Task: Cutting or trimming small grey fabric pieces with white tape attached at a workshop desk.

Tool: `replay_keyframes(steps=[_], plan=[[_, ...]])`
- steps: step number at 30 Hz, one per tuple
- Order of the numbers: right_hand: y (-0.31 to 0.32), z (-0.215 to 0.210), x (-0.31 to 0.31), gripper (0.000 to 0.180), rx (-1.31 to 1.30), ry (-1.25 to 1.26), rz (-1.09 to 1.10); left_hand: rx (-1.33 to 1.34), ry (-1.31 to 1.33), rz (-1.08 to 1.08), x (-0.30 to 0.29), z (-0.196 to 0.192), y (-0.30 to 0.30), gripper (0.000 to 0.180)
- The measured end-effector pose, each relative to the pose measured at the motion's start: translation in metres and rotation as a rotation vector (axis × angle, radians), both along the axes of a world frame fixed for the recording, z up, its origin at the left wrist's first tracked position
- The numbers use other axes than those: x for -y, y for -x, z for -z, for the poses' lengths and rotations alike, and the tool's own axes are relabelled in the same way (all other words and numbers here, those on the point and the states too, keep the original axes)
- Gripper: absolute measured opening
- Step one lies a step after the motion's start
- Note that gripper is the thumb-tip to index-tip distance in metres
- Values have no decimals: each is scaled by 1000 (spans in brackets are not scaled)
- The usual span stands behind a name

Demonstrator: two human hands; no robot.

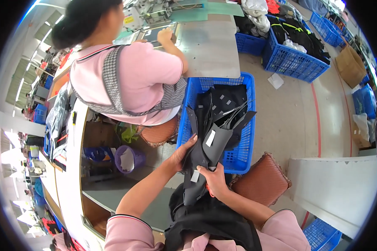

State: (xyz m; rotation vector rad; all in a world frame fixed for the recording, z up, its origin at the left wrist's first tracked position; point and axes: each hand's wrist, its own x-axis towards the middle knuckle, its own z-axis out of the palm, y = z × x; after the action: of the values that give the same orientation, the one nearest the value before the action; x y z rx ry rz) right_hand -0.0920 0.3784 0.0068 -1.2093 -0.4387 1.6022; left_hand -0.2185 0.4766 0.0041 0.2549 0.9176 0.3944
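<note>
In front of me I hold a bundle of dark fabric pieces (215, 152) with small white labels on it. My left hand (185, 151) is closed around the bundle's left side. My right hand (215, 179) grips its lower right part, the thumb next to a white label. The far end of the bundle reaches over a blue plastic basket (251, 125), where more black fabric pieces (234, 93) with small white tags lie. Where the held pieces end and those in the basket begin is hard to tell.
A co-worker in a pink shirt (134, 79) sits at a machine table (213, 50) ahead left. A brown stool (264, 180) stands close at my right. Blue crates (295, 67) of fabric are at the far right. A purple bin (130, 159) stands below at the left.
</note>
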Motion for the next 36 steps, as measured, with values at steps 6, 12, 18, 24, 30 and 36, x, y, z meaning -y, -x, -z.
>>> replay_keyframes(steps=[6, 12, 18, 24, 30, 36], plan=[[46, -13, 26, 24, 24, 8, -127, 32, -30, -104, 38, -16, 55, 58], [98, -28, 41, 21, 131, -73, -349, 72, -57, -359, 87, -31, 123, 60], [163, -47, 62, 19, 167, -218, -679, 91, -126, -774, 165, -41, 196, 55], [227, -78, 109, 21, 62, -333, -1074, 7, -243, -1153, 276, -84, 245, 53], [269, -139, 188, 21, -281, -298, -1502, -372, -297, -1596, 407, -172, 236, 53], [283, -149, 262, 29, -540, 76, -1766, -737, -212, -1806, 500, -209, 207, 76]])
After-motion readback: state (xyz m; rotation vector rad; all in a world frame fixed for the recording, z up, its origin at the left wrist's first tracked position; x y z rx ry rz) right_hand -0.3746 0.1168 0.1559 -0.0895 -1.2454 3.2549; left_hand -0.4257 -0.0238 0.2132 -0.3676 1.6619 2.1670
